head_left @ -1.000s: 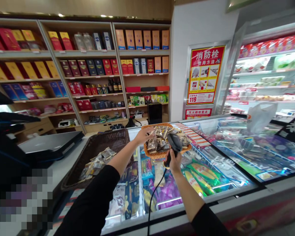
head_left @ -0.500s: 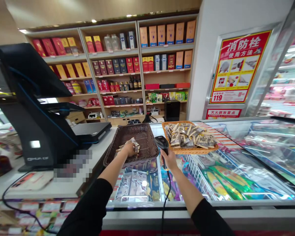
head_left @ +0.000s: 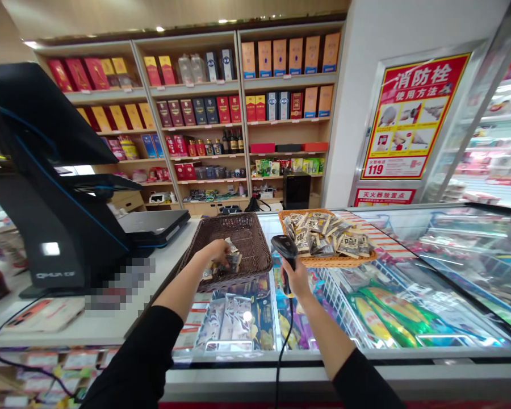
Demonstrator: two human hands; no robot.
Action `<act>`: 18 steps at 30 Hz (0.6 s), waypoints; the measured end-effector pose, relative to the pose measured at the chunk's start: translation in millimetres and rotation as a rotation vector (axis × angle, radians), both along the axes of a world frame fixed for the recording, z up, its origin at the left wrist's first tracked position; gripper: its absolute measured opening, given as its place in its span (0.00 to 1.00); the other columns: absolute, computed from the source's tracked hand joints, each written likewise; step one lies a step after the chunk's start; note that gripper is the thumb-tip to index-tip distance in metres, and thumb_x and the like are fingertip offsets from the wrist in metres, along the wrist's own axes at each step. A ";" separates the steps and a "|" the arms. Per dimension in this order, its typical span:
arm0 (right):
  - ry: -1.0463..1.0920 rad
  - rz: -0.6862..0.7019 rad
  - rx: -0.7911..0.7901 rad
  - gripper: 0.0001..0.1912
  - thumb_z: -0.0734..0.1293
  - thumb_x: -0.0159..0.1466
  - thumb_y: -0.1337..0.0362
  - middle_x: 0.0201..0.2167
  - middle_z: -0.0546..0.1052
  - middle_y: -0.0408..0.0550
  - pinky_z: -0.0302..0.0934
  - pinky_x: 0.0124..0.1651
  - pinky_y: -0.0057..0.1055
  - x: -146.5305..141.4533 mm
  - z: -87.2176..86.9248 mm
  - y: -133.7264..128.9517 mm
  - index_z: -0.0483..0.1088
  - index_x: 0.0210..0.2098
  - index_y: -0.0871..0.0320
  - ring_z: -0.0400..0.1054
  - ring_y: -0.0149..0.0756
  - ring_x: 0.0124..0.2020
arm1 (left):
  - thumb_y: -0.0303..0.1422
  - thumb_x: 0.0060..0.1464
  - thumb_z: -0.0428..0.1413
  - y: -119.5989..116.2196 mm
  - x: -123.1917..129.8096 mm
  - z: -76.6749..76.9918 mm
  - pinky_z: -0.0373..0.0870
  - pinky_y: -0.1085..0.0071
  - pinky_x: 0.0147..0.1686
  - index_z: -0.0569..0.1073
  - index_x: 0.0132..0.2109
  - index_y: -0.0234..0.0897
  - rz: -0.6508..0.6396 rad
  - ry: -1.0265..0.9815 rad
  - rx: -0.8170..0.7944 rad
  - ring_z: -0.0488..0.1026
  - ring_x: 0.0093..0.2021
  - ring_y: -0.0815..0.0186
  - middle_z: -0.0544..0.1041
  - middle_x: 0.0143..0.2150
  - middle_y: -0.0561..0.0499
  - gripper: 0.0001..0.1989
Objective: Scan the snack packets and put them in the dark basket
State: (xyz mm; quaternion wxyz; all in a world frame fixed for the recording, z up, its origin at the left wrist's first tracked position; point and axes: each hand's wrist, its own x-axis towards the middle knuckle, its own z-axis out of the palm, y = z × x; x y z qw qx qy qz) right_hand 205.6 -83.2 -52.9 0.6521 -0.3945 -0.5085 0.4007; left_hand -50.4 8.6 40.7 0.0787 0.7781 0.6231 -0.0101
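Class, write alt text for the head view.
A left hand reaches among packets in a dark basket; the right hand holds a black scanner beside an orange basket of packets on a glass-topped freezer. Boxes line shelves behind.

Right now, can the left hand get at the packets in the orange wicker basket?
Probably yes: the packets lie uncovered, but the right hand, holding a barcode scanner, is between them and the left hand.

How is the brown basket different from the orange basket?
The brown basket is dark, while the orange basket is bright.
The brown basket shows lots of bare bottom, but the orange basket is heaped with packets.
The left hand reaches into the brown basket; no hand is in the orange basket.
Both look woven, and both have small packets inside.
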 end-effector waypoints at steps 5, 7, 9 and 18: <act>-0.050 0.041 0.046 0.18 0.64 0.61 0.49 0.11 0.64 0.35 0.54 0.15 0.25 0.3 -0.8 -4.1 0.63 0.26 0.56 0.57 0.27 0.10 | 0.36 0.47 0.58 13.6 26.5 -14.2 0.69 0.70 0.41 0.75 0.38 0.35 0.123 -0.618 0.275 0.75 0.41 0.60 0.79 0.37 0.47 0.11; -0.027 0.110 0.050 0.18 0.64 0.61 0.48 0.11 0.64 0.35 0.53 0.15 0.24 -2.4 -1.3 -6.4 0.65 0.30 0.58 0.57 0.27 0.10 | 0.36 0.48 0.58 15.7 39.6 -26.2 0.71 0.68 0.42 0.74 0.39 0.34 0.123 -0.923 0.244 0.76 0.41 0.60 0.80 0.38 0.47 0.11; 0.051 0.190 0.022 0.20 0.64 0.61 0.47 0.13 0.65 0.34 0.52 0.13 0.24 -7.3 -1.5 -9.3 0.66 0.37 0.59 0.57 0.27 0.10 | 0.36 0.45 0.60 16.0 48.6 -38.7 0.72 0.65 0.43 0.72 0.39 0.33 0.092 -1.175 0.215 0.76 0.41 0.60 0.80 0.38 0.46 0.14; 0.213 0.336 -0.055 0.22 0.67 0.57 0.45 0.15 0.66 0.34 0.50 0.11 0.22 -24.2 1.8 -18.9 0.64 0.35 0.59 0.57 0.24 0.09 | 0.33 0.35 0.66 14.3 49.4 -55.8 0.72 0.59 0.46 0.69 0.32 0.35 0.006 -1.340 0.174 0.78 0.39 0.60 0.80 0.33 0.48 0.17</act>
